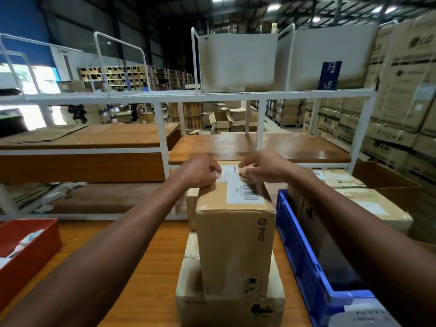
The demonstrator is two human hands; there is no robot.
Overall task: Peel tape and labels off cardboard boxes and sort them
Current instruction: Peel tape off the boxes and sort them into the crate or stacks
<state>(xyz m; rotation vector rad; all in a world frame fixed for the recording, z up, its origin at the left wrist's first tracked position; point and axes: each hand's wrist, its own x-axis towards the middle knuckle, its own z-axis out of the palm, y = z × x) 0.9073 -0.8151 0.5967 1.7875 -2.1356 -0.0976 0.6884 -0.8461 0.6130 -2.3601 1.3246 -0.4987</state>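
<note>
A tall cardboard box printed "PICO" stands on end on top of a flatter cardboard box on the wooden table. Its top face carries two white labels: a barcode label near me and a second label at the far edge. My left hand rests on the top left corner of the box, fingers curled against the far label. My right hand pinches something at the far right edge of the top, blurred by motion; I cannot tell if it is tape or the label.
A red bin with white scraps sits at the left. A blue crate stands right of the box, with more labelled cardboard boxes behind it. A white metal shelf frame rises beyond the table.
</note>
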